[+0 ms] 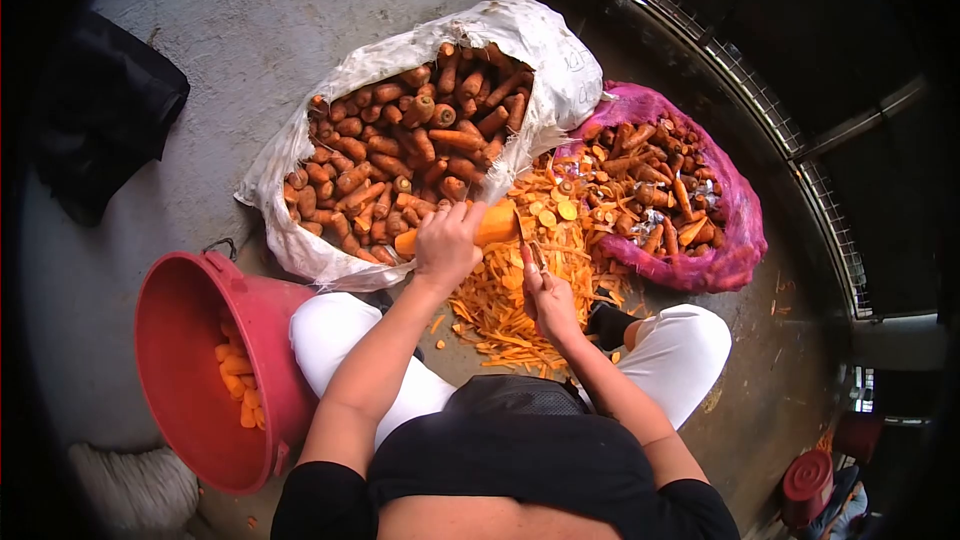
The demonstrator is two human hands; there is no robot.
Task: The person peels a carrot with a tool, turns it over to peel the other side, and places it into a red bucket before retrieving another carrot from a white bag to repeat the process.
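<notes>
My left hand [449,243] is wrapped round a peeled orange carrot [495,226], which lies nearly level above the heap of peelings [525,285]. My right hand [550,302] grips a knife [527,240] with a reddish handle, its dark blade upright against the carrot's right end. Behind my left hand, an open white sack [570,70] holds many unpeeled carrots [400,145]. To the right, a pink mesh sack [735,190] contains carrot ends, darker carrots and bits of shiny wrapping.
A red bucket [180,380] with peeled carrots [238,380] inside stands at the left, beside my knee. Black cloth [110,110] hangs on the grey wall. A pale sack [135,490] lies lower left. A red container [808,480] and part of a person are at lower right.
</notes>
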